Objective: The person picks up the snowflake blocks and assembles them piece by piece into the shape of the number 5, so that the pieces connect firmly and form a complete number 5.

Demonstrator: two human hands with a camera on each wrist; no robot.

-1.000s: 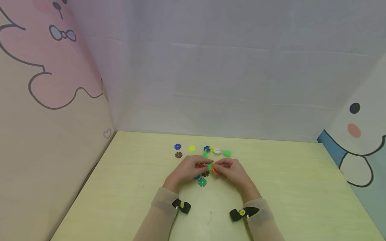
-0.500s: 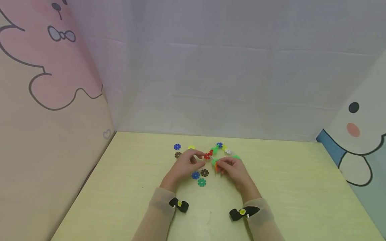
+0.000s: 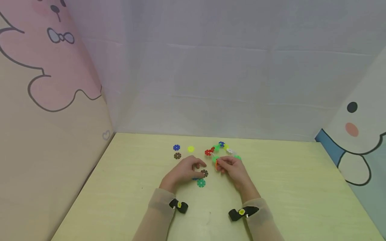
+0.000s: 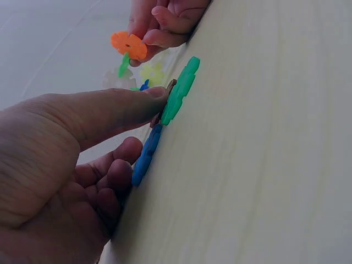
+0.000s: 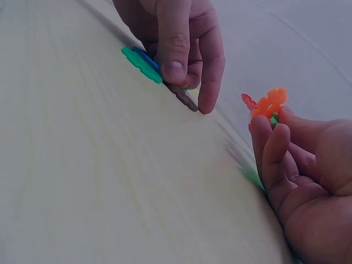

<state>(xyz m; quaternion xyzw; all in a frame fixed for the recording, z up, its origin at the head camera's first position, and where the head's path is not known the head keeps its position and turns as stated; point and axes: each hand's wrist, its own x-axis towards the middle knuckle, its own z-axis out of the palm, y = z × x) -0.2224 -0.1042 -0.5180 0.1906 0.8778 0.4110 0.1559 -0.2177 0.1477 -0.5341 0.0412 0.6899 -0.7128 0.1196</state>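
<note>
Brown disc (image 3: pixel 206 173) lay between my nearer, loosely parted left hand (image 3: pixel 184 170) and my right hand (image 3: pixel 233 168) pinching an orange disc (image 4: pixel 122 42).

An orange notched plastic disc (image 4: pixel 121 42) is showing solid colour; a flat pale-yellow wood-grained tabletop (image 3: pixel 301 187) is showing faint streaks.

Behind the desk (image 3: pixel 301 187) I see a creased grey backdrop (image 3: pixel 211 77); left of it, a pink cartoon animal (image 3: pixel 66 67); right of it, a white cartoon animal (image 3: pixel 366 122).
</note>
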